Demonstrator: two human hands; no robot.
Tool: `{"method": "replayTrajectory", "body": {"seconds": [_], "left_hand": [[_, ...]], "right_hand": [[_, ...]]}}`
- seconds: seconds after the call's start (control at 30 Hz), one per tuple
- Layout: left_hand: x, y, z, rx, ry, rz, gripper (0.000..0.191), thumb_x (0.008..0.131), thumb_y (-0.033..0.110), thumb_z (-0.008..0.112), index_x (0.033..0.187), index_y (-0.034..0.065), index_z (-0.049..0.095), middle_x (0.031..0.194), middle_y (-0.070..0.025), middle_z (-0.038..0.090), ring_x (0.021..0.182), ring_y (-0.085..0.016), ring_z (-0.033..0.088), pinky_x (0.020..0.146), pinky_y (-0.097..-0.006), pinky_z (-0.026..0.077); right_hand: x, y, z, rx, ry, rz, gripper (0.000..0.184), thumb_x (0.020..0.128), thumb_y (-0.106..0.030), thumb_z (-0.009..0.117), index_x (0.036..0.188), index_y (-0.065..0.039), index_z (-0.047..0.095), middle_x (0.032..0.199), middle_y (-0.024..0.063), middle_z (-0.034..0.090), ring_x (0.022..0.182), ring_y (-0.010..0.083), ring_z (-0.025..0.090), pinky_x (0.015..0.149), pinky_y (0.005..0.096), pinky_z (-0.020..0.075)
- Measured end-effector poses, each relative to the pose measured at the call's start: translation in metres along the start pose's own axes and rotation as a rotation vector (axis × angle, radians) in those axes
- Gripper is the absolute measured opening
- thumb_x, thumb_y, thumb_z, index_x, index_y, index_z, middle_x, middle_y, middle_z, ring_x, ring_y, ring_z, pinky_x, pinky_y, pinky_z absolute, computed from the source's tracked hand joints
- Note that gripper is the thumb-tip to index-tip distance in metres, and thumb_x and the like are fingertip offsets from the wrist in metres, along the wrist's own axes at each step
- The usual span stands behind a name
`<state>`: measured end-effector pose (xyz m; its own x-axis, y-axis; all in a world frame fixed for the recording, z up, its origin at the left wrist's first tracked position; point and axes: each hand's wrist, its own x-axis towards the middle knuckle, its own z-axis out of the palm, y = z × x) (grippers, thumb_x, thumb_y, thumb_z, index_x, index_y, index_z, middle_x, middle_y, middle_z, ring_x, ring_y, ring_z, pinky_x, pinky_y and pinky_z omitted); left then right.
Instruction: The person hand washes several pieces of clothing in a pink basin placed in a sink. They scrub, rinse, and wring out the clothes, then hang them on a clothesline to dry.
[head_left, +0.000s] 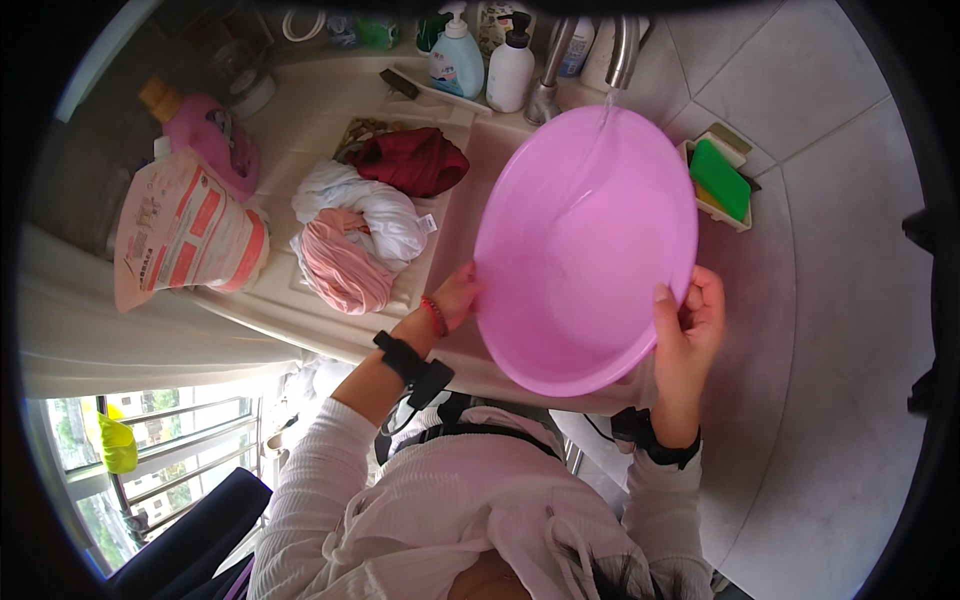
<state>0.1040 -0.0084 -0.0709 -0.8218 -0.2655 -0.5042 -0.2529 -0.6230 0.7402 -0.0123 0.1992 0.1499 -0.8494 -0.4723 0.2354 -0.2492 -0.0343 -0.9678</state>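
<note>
A large pink plastic basin (592, 247) is held tilted over the laundry sink (457, 240), between both hands. My left hand (456, 294) grips its left rim, its fingers partly hidden behind the wall. At the lower right rim, my right hand (688, 315) has its thumb over the edge and its fingers curled outside. Water runs from the metal faucet (622, 56) into the basin. Left of it, a dark red cloth (412, 159), a white garment (360, 202) and a salmon-pink cloth (346, 262) lie bunched together on the ribbed washboard surface.
A pink detergent bottle (214, 142) and a refill pouch (187, 232) stand at the left. Behind the sink are a blue pump bottle (456, 60), a white pump bottle (511, 71) and a brush (399, 84). A green sponge (720, 178) sits in a holder against the tiled wall.
</note>
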Motion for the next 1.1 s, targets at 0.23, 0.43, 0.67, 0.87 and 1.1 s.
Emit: {"method": "replayTrajectory", "body": {"seconds": [0.23,0.43,0.67,0.87,1.1], "left_hand": [[0.017,-0.002,0.003,-0.022,-0.052,-0.071,0.032,0.079,0.003,0.052,0.111,0.0097,0.052,0.094,0.0009,0.056,0.073,-0.01,0.051,0.065,-0.0261,0.042],[0.016,0.014,-0.033,0.299,-0.067,0.012,0.029,0.076,0.001,0.055,0.105,0.0055,0.052,0.088,-0.0022,0.056,0.072,-0.01,0.051,0.061,-0.024,0.042],[0.004,0.025,-0.02,0.188,0.272,0.043,0.053,0.071,-0.003,0.06,0.119,0.0054,0.037,0.094,-0.0056,0.055,0.077,-0.015,0.057,0.066,-0.027,0.049],[-0.053,0.072,-0.032,0.385,0.214,0.302,0.045,0.074,-0.002,0.06,0.115,0.0047,0.043,0.095,-0.0046,0.057,0.08,-0.013,0.056,0.066,-0.025,0.048],[-0.126,0.166,-0.022,0.517,0.127,0.543,0.033,0.079,-0.002,0.058,0.11,0.0008,0.046,0.097,-0.0075,0.058,0.088,-0.013,0.056,0.077,-0.027,0.046]], "right_hand": [[0.001,-0.005,0.014,-0.09,-0.034,-0.058,0.017,0.084,-0.001,0.056,0.099,-0.002,0.046,0.073,-0.0009,0.053,0.059,0.0012,0.042,0.051,0.0158,0.0317],[-0.005,-0.004,-0.016,0.005,0.018,0.137,0.019,0.086,-0.002,0.054,0.101,-0.003,0.043,0.075,-0.0003,0.054,0.056,0.0011,0.041,0.048,0.0159,0.0312],[-0.019,0.036,-0.055,-0.146,-0.062,0.019,0.024,0.089,-0.004,0.051,0.11,-0.001,0.04,0.094,0.0061,0.056,0.082,0.0082,0.05,0.074,0.0212,0.0396],[-0.018,0.082,-0.075,-0.256,-0.021,0.191,0.027,0.09,-0.007,0.051,0.114,0.0,0.04,0.1,0.0096,0.057,0.088,0.0118,0.053,0.077,0.025,0.0427],[-0.026,0.104,-0.054,0.022,-0.184,0.358,0.028,0.089,-0.007,0.053,0.113,-0.001,0.041,0.102,0.0113,0.058,0.088,0.0137,0.055,0.076,0.027,0.0456]]}}
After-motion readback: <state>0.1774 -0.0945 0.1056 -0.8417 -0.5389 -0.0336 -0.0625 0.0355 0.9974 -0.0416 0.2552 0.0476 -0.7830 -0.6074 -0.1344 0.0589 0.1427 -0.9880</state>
